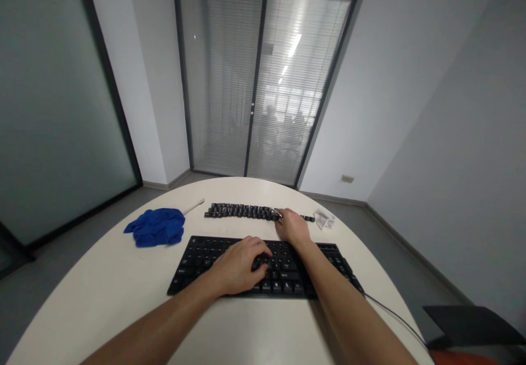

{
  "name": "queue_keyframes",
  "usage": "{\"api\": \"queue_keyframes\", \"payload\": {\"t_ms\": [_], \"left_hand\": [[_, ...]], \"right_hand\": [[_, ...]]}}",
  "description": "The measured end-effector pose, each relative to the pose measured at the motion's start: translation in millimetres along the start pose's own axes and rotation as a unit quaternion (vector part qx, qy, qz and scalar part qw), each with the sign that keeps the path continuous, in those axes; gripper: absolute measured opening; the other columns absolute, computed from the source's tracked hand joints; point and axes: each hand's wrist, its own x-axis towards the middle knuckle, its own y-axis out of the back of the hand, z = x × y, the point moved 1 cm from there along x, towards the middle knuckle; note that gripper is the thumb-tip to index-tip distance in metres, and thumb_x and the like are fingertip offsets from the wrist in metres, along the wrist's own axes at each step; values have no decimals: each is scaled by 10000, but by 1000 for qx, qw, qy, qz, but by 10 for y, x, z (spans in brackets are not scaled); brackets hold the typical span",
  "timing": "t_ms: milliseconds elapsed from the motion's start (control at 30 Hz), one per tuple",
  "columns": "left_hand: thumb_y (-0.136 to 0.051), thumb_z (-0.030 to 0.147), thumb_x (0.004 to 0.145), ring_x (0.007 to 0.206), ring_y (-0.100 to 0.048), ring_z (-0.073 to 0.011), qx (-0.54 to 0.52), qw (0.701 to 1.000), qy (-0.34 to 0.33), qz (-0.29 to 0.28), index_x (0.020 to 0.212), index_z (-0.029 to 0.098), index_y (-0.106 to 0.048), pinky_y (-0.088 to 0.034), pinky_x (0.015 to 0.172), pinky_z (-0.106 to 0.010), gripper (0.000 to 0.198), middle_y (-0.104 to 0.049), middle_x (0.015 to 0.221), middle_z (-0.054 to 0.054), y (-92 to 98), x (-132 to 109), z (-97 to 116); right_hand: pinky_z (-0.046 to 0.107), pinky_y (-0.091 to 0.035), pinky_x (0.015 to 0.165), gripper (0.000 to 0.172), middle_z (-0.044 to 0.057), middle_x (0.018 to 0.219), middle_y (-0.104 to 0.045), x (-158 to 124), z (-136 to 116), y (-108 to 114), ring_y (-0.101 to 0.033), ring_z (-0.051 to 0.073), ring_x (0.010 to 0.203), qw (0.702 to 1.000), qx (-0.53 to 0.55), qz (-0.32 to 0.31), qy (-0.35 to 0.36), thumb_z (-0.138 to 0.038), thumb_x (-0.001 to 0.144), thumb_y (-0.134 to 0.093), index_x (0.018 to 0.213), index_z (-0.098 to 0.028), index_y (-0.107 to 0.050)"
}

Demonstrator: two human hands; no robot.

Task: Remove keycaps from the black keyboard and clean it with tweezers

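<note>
Item: black keyboard, lying flat on the near middle of a round white table, its cable trailing off to the near right.

Left hand: rested palm-down on the keyboard's middle rows, fingers curled loosely onto the keys; its grip was closed around nothing.

Right hand: reached past the keyboard's far edge to the right end of a row of loose black keycaps. The fingertips were drawn together there, seemingly pinched on something small and pale, though the view was too small to tell what, or whether a keycap was held.

Row of keycaps: laid out in a long strip on the far side of the table, parallel to the keyboard and just beyond it, with a few more caps continuing to the right of the hand.

Blue cloth: crumpled, to the left of the keyboard and apart from it.

Thin pale stick-like tool: just beyond the cloth, near the left end of the keycap row.

Small clear plastic packet: far right, just past the keycaps.

Dark chair part: off the table's near right edge.
</note>
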Motion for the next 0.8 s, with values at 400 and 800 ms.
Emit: {"api": "queue_keyframes", "payload": {"t_ms": [400, 800], "left_hand": [[-579, 179, 830, 1034, -557, -215, 2, 1000, -2, -3, 1033, 238, -592, -459, 932, -360, 212, -627, 1064, -29, -7, 7, -10], [-566, 174, 818, 1013, -562, -210, 27, 1000, 0, 4, 1015, 235, -603, -460, 918, -340, 210, -638, 1048, -29, -19, -6, 2]], "right_hand": [[280, -447, 775, 247, 80, 1115, -691, -23, 0, 0, -662, 225, 944, 999, 26, 22, 2, -299, 886, -544, 1085, -228, -673], [279, -425, 747, 624, 85, 815, -717, -268, 211, 638, -665, 220, 830, 970, 194, 140, -37, -514, 1004, -204, 871, -189, -720]]}}
